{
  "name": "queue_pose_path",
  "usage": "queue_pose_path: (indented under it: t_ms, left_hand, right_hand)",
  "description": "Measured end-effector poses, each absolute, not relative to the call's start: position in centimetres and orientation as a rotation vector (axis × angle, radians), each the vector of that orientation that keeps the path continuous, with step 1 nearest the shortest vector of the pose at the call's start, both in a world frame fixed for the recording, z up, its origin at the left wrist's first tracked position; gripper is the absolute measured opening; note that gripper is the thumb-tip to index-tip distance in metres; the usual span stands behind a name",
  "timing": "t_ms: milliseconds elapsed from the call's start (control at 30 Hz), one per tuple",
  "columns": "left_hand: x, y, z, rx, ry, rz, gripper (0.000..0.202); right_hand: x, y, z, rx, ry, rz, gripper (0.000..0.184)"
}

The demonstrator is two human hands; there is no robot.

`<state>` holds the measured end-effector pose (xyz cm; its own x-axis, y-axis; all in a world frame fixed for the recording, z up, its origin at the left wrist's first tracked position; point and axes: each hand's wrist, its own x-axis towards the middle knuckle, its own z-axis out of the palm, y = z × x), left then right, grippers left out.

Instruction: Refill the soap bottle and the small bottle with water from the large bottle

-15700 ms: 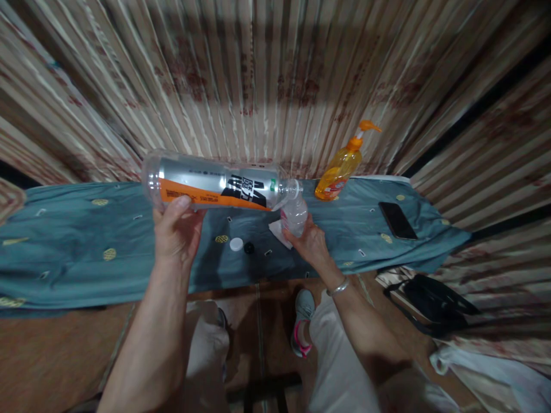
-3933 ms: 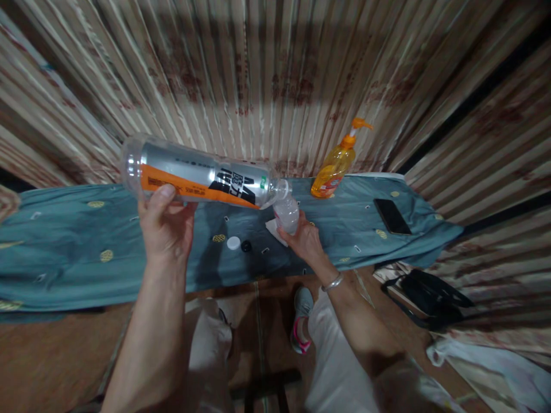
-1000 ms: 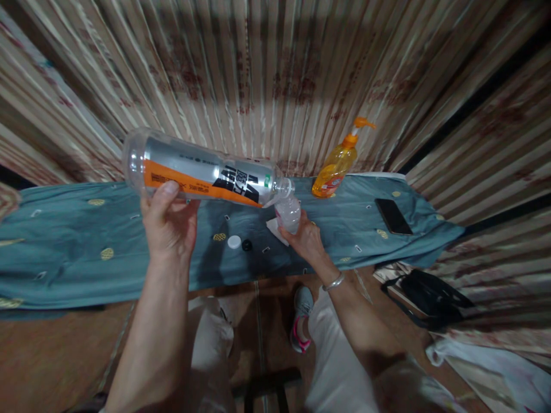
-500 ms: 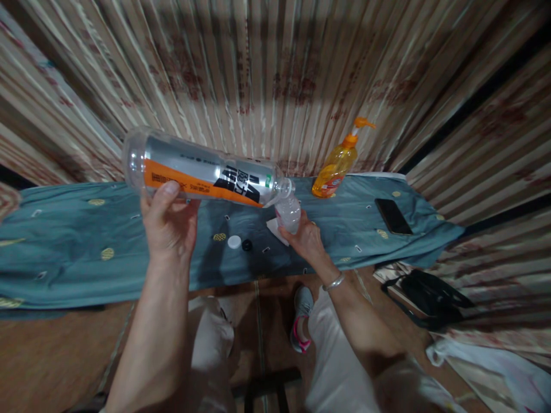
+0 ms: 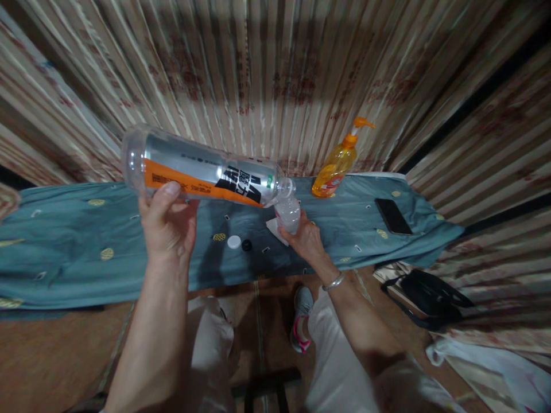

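My left hand (image 5: 167, 223) is closed around the base end of a large clear plastic bottle (image 5: 198, 166) with a silver and orange label. The bottle lies nearly level in the air, its neck tipped slightly down to the right. Its uncapped mouth meets the top of a small clear plastic bottle (image 5: 289, 213), which leans a little. Fingers of my right hand (image 5: 306, 238) wrap round that small bottle low down. Whether liquid runs between the two mouths I cannot tell. Beneath them on the cloth lie a white cap (image 5: 234, 242) and a black cap (image 5: 247, 245).
A pump bottle (image 5: 334, 172) of orange liquid stands at the back right of the cloth-covered table (image 5: 129, 258). A dark phone (image 5: 393, 216) lies farther right. Pleated curtains (image 5: 241, 69) hang behind. A black bag (image 5: 430, 295) is at the lower right.
Almost nothing differs. The large bottle's base end has risen very slightly, while both hands keep their holds.
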<state>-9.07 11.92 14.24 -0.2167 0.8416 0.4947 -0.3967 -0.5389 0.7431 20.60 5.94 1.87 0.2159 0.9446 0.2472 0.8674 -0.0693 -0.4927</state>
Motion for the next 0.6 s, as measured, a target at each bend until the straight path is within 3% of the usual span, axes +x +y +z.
queue_pose_path:
  t_ms: [400, 600]
  left_hand:
    - [-8.9, 11.6, 15.5, 1.199, 0.566, 1.833, 0.108]
    - [-8.4, 11.4, 15.9, 1.224, 0.549, 1.842, 0.099]
  right_hand:
    - [20.6, 5.8, 2.2, -1.966, -1.669, 0.179, 0.069]
    - [20.7, 5.8, 2.1, -1.93, -1.677, 0.156, 0.07]
